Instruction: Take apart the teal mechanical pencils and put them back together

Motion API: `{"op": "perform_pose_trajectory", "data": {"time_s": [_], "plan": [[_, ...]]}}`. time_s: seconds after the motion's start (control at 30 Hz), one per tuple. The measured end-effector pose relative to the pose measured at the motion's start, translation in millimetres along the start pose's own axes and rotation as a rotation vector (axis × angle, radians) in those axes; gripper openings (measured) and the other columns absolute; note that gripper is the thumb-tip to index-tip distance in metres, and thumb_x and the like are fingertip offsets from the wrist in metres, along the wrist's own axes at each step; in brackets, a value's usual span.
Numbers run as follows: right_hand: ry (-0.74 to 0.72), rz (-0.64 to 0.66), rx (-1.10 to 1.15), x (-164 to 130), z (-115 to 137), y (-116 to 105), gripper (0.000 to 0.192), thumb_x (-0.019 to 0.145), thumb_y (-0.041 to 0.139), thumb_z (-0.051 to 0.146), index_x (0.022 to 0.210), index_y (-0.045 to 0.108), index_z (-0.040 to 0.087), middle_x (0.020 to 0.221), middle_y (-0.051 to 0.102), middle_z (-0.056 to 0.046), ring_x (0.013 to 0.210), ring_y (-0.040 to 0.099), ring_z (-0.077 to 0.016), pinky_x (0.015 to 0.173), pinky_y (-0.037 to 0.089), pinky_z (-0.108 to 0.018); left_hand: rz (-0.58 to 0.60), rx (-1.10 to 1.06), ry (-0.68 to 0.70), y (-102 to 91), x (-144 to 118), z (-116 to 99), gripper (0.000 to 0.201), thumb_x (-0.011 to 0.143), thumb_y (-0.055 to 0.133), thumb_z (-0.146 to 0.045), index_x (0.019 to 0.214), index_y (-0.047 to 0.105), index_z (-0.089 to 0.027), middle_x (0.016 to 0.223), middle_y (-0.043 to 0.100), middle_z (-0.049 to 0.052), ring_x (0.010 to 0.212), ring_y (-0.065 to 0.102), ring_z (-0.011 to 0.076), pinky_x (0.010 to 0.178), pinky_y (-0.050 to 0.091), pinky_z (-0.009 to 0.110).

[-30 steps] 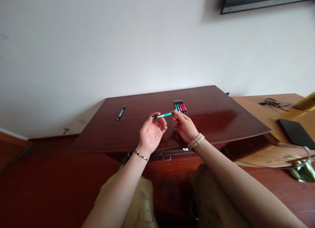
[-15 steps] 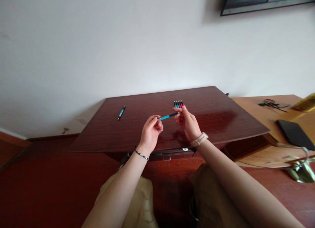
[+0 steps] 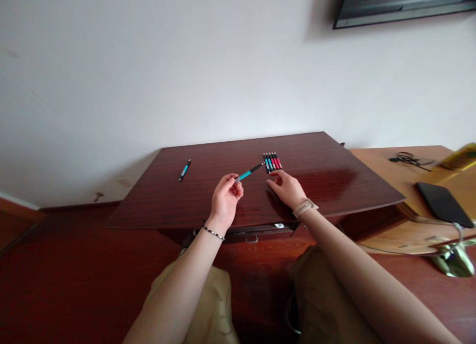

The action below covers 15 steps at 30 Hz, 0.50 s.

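A dark glossy table [image 3: 334, 180] stands against a white wall [image 3: 186, 76]; the left hand [image 3: 225, 201] pinches a teal pen [image 3: 248, 172], the right hand [image 3: 286, 188] rests released

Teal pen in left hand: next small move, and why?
Probably carry the teal pen right and lay it beside the row of pens. The left hand pinches one end, its tip already points there, and the right hand is off it.
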State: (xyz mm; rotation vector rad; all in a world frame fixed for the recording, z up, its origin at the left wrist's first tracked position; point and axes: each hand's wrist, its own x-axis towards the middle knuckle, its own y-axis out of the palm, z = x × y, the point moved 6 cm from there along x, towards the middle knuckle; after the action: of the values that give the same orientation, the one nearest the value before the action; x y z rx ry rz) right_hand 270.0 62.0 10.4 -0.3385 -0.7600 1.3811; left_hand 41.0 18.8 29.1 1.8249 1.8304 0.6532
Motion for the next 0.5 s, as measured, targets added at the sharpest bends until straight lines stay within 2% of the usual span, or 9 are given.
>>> {"op": "perform_pose_trajectory", "data": {"time_s": [0.17, 0.37, 0.5], "plan": [[0.009, -0.01, -0.083, 4, -7, 8, 0.022, 0.093, 0.072, 0.036, 0.111, 0.076, 0.023, 0.083, 0.075, -0.002, 0.077, 0.069, -0.0217, 0.072, 0.046, -0.032, -0.002, 0.088, 0.022, -2.6, -2, -2, 0.017, 0.086, 0.076, -0.026, 0.098, 0.068, -0.017, 0.075, 0.06, 0.0, 0.07, 0.057, 0.0104, 0.064, 0.043, 0.022], [0.0, -0.007, -0.119, 4, -9, 13, 0.009, 0.093, 0.072, 0.033, 0.092, 0.078, 0.026, 0.09, 0.08, -0.004, 0.082, 0.071, -0.0238, 0.077, 0.048, -0.034, 0.015, 0.199, 0.062, -7.2, -3, -6, 0.017, 0.087, 0.074, -0.028, 0.098, 0.068, -0.018, 0.074, 0.061, 0.0, 0.066, 0.056, 0.0115, 0.062, 0.041, 0.024], [-0.003, -0.037, 0.026, 6, -9, 11, 0.013, 0.093, 0.071, 0.037, 0.09, 0.077, 0.025, 0.089, 0.08, -0.005, 0.079, 0.07, -0.0237, 0.077, 0.05, -0.036, 0.038, 0.233, 0.074, -12.0, 2, -7, 0.017, 0.087, 0.074, -0.029, 0.099, 0.067, -0.018, 0.074, 0.063, 0.0, 0.066, 0.056, 0.0119, 0.063, 0.042, 0.025]]}}
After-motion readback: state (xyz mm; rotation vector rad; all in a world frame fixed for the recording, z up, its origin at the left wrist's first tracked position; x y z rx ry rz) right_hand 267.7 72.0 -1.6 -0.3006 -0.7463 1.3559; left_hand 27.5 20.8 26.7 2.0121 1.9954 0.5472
